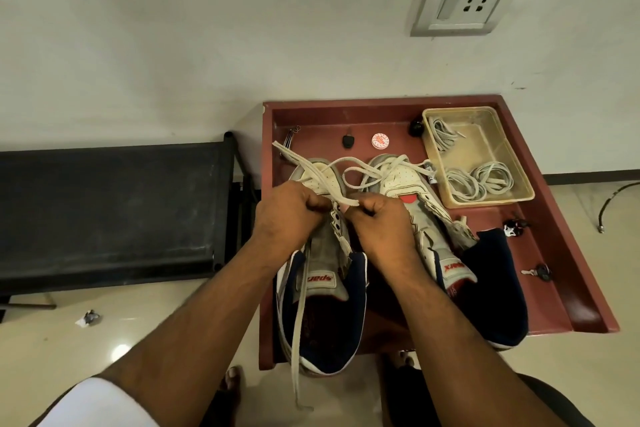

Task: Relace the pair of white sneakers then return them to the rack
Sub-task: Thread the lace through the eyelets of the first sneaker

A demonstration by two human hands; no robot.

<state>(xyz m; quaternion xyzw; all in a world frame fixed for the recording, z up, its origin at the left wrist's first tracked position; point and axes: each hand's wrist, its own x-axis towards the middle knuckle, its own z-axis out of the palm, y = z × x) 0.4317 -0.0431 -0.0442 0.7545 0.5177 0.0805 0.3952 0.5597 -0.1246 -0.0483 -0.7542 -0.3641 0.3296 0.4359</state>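
Observation:
Two white sneakers with navy lining stand side by side on a dark red tray table [540,288], toes toward the wall. My left hand [284,215] and my right hand [377,222] are over the eyelets of the left sneaker [322,305]. Both hands pinch its cream lace [311,170], which loops out over the toe; one long end hangs down past the heel. The right sneaker [408,180] lies partly under my right forearm, with its own lace loose on the toe.
A clear plastic box [519,196] with several coiled laces sits at the tray's back right. Keys [536,272], a small round tin [380,141] and other small items lie on the tray. A black rack [104,204] stands to the left against the wall.

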